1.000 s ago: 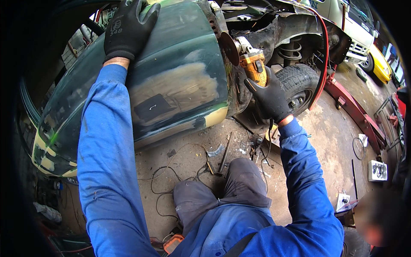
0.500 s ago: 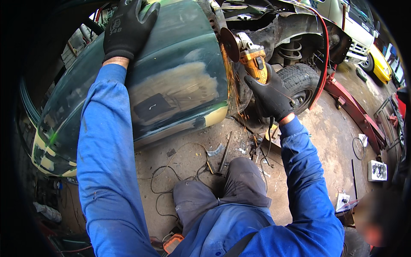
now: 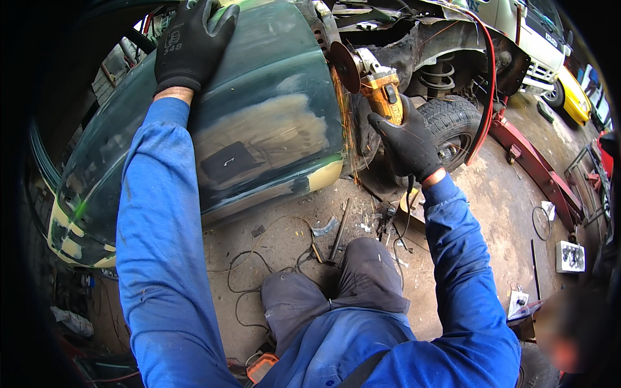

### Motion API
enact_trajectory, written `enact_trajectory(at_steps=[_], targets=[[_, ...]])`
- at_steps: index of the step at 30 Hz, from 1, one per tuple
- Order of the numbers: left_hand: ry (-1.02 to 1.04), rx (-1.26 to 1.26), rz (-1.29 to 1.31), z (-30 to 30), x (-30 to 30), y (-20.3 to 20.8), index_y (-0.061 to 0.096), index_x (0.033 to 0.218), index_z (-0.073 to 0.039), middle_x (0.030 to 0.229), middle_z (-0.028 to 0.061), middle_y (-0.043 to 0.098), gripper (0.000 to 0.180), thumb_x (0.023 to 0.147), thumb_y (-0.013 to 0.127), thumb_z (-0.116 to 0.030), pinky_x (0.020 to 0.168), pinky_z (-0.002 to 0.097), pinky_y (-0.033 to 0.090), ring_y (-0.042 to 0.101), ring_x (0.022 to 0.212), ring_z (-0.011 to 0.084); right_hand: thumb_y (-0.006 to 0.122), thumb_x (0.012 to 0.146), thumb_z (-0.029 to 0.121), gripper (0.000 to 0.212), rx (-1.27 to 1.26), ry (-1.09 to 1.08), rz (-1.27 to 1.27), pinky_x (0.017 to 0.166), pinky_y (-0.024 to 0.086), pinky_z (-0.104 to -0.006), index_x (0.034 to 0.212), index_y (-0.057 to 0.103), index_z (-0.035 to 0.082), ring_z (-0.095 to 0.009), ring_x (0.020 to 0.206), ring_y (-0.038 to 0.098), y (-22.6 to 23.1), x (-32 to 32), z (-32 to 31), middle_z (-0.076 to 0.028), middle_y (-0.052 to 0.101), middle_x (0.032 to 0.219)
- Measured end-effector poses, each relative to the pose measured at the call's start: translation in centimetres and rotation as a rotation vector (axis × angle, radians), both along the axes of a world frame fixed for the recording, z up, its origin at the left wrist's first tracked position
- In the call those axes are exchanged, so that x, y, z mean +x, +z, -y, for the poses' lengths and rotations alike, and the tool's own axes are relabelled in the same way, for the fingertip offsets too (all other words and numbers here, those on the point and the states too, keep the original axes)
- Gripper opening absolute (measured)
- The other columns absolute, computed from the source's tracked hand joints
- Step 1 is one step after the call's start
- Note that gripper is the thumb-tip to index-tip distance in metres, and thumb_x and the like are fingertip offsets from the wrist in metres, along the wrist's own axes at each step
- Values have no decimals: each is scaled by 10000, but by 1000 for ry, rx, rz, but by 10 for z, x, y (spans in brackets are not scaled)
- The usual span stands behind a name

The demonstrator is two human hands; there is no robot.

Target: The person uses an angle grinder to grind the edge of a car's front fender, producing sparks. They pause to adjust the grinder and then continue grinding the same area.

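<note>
My left hand (image 3: 191, 53), in a black glove, lies on the upper part of a green car door panel (image 3: 265, 68), its thumb spread away from the fingers; the fingertips are cut off by the picture's top. With my right hand (image 3: 414, 143), also gloved, I grip the body of a yellow angle grinder (image 3: 384, 97). Its dark round disc (image 3: 345, 67) stands at the panel's right edge, beside the torn car body. Orange sparks (image 3: 346, 132) stream down from there. Sanded beige filler (image 3: 278, 126) and a dark square patch (image 3: 228, 160) mark the panel.
A wheel (image 3: 453, 126) and coil spring (image 3: 440, 74) sit right of the grinder, behind a red curved strip (image 3: 490, 84). A red jack (image 3: 540, 171) stands further right. Cables and a hammer (image 3: 340, 233) lie on the floor; another person (image 3: 569, 330) is at lower right.
The grinder and my right hand have shifted very slightly left along the panel's edge. Fewer sparks show near the floor. My left hand stays on the panel.
</note>
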State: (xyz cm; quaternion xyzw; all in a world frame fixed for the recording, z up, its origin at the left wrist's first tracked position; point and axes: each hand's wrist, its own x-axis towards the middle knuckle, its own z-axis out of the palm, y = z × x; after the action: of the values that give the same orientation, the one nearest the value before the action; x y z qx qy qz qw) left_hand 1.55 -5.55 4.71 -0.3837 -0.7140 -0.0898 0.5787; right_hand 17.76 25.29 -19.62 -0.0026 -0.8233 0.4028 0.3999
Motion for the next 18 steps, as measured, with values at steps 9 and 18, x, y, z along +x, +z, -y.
enact_trajectory(at_steps=[9, 18], targets=[[5, -1, -5, 0, 0, 0, 705, 1091, -35, 1090, 234, 686, 307, 1028, 767, -329, 945, 537, 545, 686, 1049, 441, 879, 1006, 379, 612, -77, 16, 81, 960, 610, -436, 1427, 670, -13, -273, 1031, 774, 5, 0, -3, -185, 787, 1190], [1, -2, -40, 0, -1, -1, 704, 1099, -37, 1092, 228, 685, 306, 1027, 771, -326, 946, 533, 550, 688, 1051, 438, 879, 1000, 398, 605, 27, 7, 29, 939, 608, -428, 1396, 674, -12, -259, 1015, 773, 12, 3, -3, -185, 791, 1170]])
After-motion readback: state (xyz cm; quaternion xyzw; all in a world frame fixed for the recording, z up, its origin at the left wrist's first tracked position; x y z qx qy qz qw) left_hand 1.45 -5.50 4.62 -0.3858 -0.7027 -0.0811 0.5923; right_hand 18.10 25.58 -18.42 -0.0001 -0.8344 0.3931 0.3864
